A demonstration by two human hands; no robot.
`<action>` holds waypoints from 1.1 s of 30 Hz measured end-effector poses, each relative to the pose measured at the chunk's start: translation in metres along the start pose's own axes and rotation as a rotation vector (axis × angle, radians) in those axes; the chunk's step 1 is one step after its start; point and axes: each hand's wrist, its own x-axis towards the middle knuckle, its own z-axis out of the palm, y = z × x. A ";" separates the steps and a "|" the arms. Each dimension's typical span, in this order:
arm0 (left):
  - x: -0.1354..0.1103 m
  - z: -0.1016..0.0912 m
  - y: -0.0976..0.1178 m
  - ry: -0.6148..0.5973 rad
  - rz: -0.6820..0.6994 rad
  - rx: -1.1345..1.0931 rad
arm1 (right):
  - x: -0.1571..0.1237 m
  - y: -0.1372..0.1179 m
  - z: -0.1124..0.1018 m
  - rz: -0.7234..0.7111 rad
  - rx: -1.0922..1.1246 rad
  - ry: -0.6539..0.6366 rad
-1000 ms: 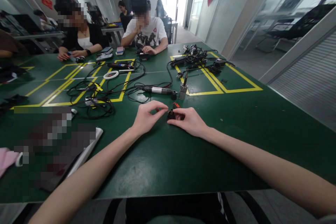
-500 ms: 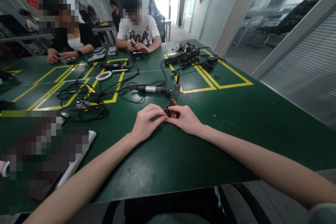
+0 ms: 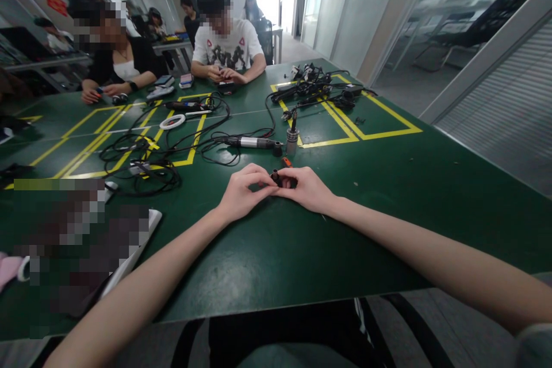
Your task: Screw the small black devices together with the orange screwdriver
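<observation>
My left hand (image 3: pixel 246 191) and my right hand (image 3: pixel 308 188) meet above the green table. Thumb and fingers of both are pinched on a small dark cylindrical part (image 3: pixel 275 176), its open, ring-like top pointing up. Its lower portion is hidden by my fingers. Just behind my right hand shows the end of an orange and black object (image 3: pixel 287 162), its rest covered. Beyond lie a silver and black pen-shaped power tool (image 3: pixel 252 142) with a cable, a short black collar (image 3: pixel 277 150), and an upright metal cylinder (image 3: pixel 292 142) with a thin dark shaft on top.
Tangled black cables (image 3: pixel 150 169) lie left of centre, near a white ring (image 3: pixel 172 121). A heap of cables and tools (image 3: pixel 310 89) sits at the back right. Yellow tape (image 3: pixel 388 133) marks the table (image 3: pixel 388 201). Blurred-out flat objects lie at left. Two people sit opposite.
The view has shifted slightly. Both hands stay together on the small dark part, with the left fingers a little more bent over it.
</observation>
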 end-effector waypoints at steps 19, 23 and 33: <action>0.001 0.005 -0.005 -0.138 -0.322 -0.347 | -0.004 0.009 0.005 -0.122 -0.156 0.033; -0.001 0.008 -0.004 -0.117 -0.403 -0.397 | -0.009 0.001 -0.009 -0.218 -0.203 0.011; 0.002 0.009 0.004 -0.135 -0.500 -0.445 | 0.008 0.004 -0.042 0.319 -0.580 -0.008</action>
